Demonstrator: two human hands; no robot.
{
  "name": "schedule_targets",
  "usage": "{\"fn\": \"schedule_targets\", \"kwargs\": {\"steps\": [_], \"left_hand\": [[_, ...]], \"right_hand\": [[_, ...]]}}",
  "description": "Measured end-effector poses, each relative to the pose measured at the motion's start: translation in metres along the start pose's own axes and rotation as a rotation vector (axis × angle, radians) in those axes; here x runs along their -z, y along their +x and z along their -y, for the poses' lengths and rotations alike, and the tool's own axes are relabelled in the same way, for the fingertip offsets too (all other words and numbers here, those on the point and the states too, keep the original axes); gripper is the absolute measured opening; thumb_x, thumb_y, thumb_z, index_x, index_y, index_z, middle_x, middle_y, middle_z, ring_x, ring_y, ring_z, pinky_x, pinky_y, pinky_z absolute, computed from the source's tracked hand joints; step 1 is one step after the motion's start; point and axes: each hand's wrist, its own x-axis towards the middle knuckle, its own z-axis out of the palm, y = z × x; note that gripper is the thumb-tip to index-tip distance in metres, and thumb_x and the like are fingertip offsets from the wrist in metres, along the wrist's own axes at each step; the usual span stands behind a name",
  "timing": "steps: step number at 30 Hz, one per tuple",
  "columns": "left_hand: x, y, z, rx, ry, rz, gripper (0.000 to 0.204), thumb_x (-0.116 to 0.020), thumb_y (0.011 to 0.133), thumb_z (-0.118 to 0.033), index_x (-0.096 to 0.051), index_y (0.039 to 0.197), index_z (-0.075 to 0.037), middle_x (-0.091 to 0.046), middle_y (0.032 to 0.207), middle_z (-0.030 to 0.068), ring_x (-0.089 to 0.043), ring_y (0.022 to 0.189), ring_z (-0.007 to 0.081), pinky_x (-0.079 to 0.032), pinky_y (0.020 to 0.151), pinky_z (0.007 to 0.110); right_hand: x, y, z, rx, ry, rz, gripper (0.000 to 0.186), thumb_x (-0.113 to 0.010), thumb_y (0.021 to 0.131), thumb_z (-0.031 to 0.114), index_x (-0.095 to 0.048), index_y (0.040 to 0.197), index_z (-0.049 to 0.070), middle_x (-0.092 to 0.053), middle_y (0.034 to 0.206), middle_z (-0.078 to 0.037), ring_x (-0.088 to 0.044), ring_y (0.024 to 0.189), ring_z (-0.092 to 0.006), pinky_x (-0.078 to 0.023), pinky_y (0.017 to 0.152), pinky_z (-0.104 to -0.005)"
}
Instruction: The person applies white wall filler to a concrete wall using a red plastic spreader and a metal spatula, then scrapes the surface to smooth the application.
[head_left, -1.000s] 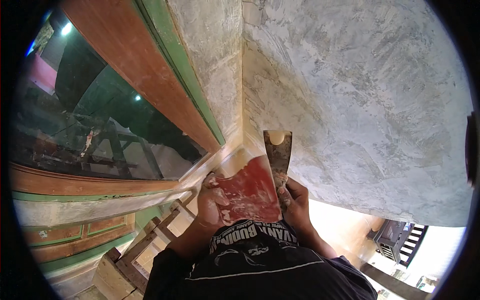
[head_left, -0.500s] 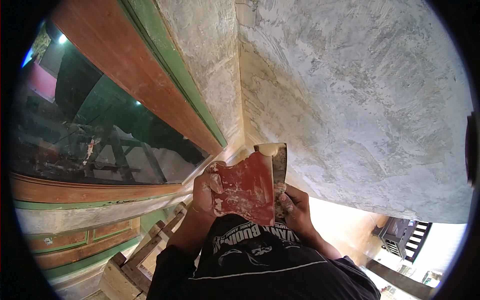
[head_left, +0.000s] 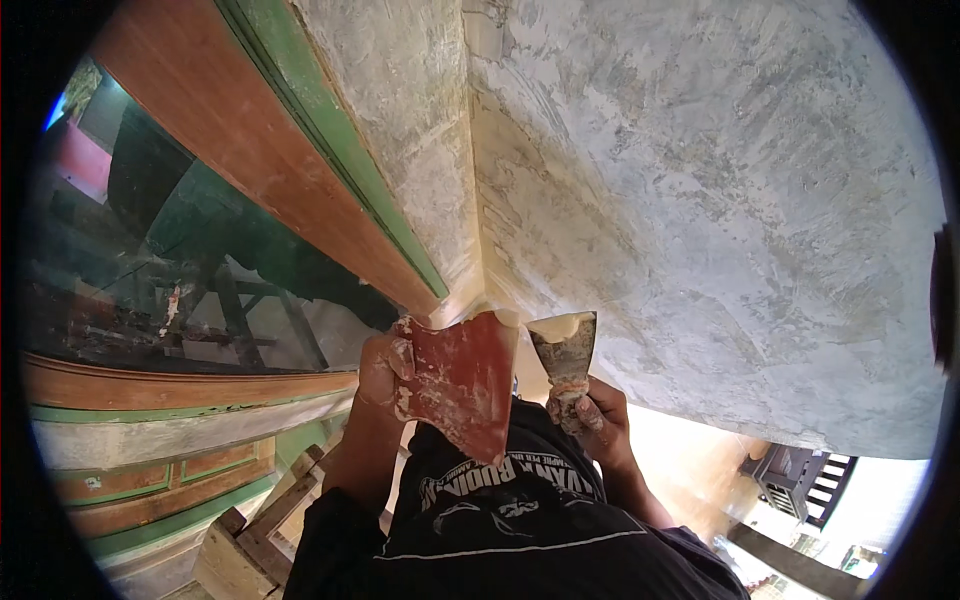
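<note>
Scraper and board draw apart

Over the last half second the scraper [head_left: 563, 358] has slid clear of the red board [head_left: 455, 375], which has shifted left; a narrow gap now parts them. The scraper stands in front of the person's chest, its long axis nearly upright in view, blade end pointing away toward the wall, handle back toward the body. The right hand [head_left: 601, 420] is closed around its handle, thumb on the near side. The left hand [head_left: 384, 372] is clamped on the board's left edge, thumb over the face; its other fingers seem to lie behind, though the board hides them.

The scraper's blade is thin, dark and stained, flaring to a broad straight end that carries smooth, pale paste [head_left: 560, 327]. The board is flat, with a dipping far edge, its face streaked with whitish residue. Beyond, the grey wall [head_left: 730, 200] is mottled and trowel-marked.
</note>
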Motion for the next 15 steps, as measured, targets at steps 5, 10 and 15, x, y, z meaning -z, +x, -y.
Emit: {"fn": "schedule_targets", "kwargs": {"steps": [5,10,15], "left_hand": [[0.037,0.023,0.01,-0.06,0.059,0.192,0.036,-0.045,0.061,-0.001,-0.057,0.093,0.007,-0.063,0.081,0.0176,-0.063,0.072,0.0254,-0.054,0.065,0.035],[0.003,0.043,0.016,-0.167,-0.117,-0.026,0.028,-0.049,0.063,0.0,-0.056,0.09,0.002,-0.06,0.074,0.0124,-0.06,0.059,0.02,-0.051,0.056,0.029],[-0.028,0.073,-0.006,-0.552,0.271,-0.103,0.011,-0.052,0.064,0.002,-0.05,0.073,-0.002,-0.05,0.064,0.0026,-0.051,0.051,0.0114,-0.044,0.047,0.025]], "right_hand": [[-0.001,0.002,0.003,-0.1,-0.028,-0.083,0.047,-0.055,0.088,0.036,-0.055,0.105,-0.007,-0.058,0.08,-0.008,-0.052,0.069,-0.0125,-0.04,0.061,-0.0239],[0.003,0.004,0.001,-0.069,-0.022,-0.148,0.046,-0.055,0.087,0.035,-0.055,0.105,-0.007,-0.059,0.078,-0.01,-0.053,0.065,-0.0149,-0.041,0.057,-0.0265],[0.015,0.001,0.003,-0.021,-0.091,-0.171,0.046,-0.055,0.087,0.035,-0.055,0.104,-0.008,-0.058,0.077,-0.011,-0.053,0.064,-0.0175,-0.042,0.056,-0.0281]]}}
